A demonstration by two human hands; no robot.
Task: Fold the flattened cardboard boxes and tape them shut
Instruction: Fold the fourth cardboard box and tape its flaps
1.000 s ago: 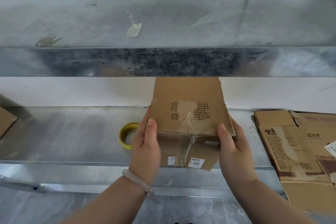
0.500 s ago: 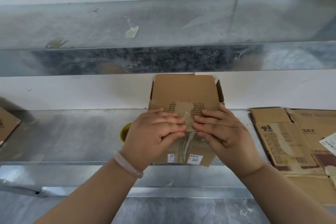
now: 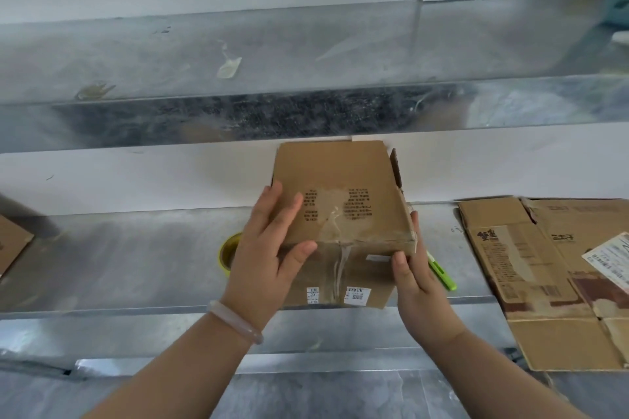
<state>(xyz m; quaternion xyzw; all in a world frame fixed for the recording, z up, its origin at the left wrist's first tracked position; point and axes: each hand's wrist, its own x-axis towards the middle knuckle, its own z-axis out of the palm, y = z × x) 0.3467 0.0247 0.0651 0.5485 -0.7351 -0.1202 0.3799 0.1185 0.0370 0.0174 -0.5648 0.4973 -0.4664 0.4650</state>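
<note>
Standing on the surface [image 3: 136, 255], the cardboard box [image 3: 343, 211] was clasped, the left hand [image 3: 269, 248] with its grip over the top edge, the right hand [image 3: 418, 279] at its side; the tape roll [image 3: 226, 253] lay just beside the left hand.

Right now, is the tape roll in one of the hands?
No, the tape roll lies on the shelf beside the left hand, which holds the box with the right hand.
</note>
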